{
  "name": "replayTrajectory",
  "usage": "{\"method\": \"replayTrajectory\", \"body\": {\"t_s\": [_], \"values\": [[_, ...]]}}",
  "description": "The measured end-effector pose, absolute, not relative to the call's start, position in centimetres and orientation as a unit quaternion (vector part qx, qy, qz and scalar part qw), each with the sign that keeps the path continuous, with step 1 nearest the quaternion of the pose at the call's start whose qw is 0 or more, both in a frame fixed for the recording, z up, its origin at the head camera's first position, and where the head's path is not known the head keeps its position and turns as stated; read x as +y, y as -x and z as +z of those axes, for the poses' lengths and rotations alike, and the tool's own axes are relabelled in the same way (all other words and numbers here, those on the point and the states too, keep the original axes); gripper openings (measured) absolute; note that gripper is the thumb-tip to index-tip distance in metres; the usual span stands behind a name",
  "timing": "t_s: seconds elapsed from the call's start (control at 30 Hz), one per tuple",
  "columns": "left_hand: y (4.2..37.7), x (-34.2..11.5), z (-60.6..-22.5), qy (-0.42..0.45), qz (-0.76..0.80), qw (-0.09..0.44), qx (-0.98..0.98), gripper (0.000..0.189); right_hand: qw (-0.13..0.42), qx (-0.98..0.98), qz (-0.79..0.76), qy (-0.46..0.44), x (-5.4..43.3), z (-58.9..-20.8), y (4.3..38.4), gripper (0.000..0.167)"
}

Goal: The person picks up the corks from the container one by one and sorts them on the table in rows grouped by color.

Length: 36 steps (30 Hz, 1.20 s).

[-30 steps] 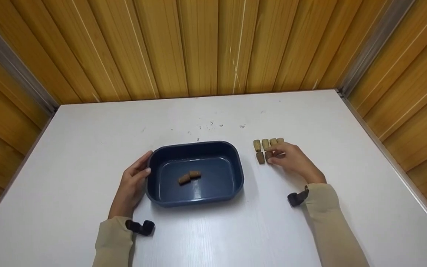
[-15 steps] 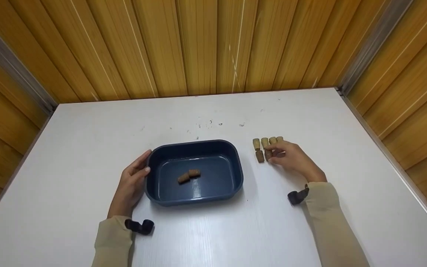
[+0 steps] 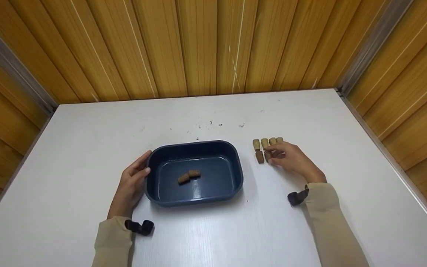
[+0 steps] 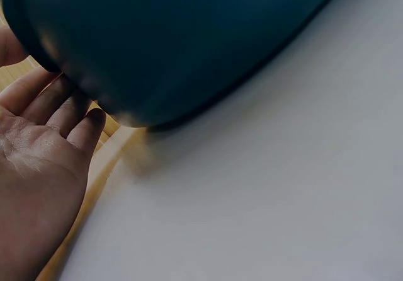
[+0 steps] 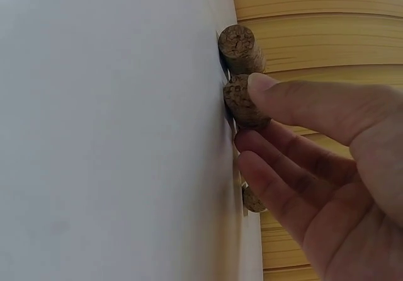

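Note:
My left hand [image 3: 128, 185] rests against the left wall of a dark blue plastic tub [image 3: 195, 202]. In the left wrist view, its fingers [image 4: 56, 108] touch the tub's outer side. Two brown tapered corks [image 3: 184, 179] lie end to end inside the tub. Right of the tub, my right hand [image 3: 295, 159] pinches a brown cork [image 5: 242, 101] between thumb and fingers, low at the table. Another brown cork [image 3: 260, 157] lies just left of it. Beyond the right hand's fingers, the right wrist view shows a further cork [image 5: 254, 199], which the hand hides from the head view.
Several light tan corks [image 3: 257, 145] lie in a row just behind the brown ones. The white table [image 3: 87, 148] has dark specks [image 3: 210, 123] behind the tub. Wood-patterned panels [image 3: 198, 48] enclose the table at the back and sides.

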<state>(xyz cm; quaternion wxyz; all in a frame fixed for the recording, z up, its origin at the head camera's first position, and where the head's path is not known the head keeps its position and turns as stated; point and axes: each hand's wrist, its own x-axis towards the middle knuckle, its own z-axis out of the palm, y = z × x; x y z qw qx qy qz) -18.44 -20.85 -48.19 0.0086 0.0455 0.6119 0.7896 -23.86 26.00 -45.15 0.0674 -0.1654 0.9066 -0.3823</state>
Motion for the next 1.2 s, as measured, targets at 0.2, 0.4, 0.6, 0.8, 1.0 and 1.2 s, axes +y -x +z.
{"method": "replayTrajectory", "body": {"t_s": [0.2, 0.4, 0.6, 0.8, 1.0, 1.2], "values": [[18.43, -20.82, -48.22, -0.051, 0.79, 0.009, 0.611, 0.056, 0.068, 0.908, -0.383, 0.156, 25.98, -45.16, 23.83, 0.043], [18.48, -20.92, -48.3, -0.056, 0.795, 0.012, 0.603, 0.057, 0.078, 0.91, -0.379, 0.148, 26.09, -45.18, 23.78, 0.043], [18.44, -20.96, -48.25, -0.051, 0.793, 0.014, 0.607, 0.058, 0.072, 0.911, -0.379, 0.148, 26.07, -45.13, 23.81, 0.042], [18.42, -20.99, -48.39, -0.05, 0.793, 0.012, 0.608, 0.057, 0.066, 0.91, -0.379, 0.155, 25.91, -45.18, 23.91, 0.04], [18.45, -20.98, -48.48, -0.051, 0.795, 0.011, 0.605, 0.056, 0.067, 0.909, -0.384, 0.151, 25.84, -45.04, 23.85, 0.039], [18.47, -20.96, -48.41, -0.059, 0.799, 0.007, 0.599, 0.057, 0.051, 0.906, -0.382, 0.173, 25.89, -44.75, 23.97, 0.036]]}}
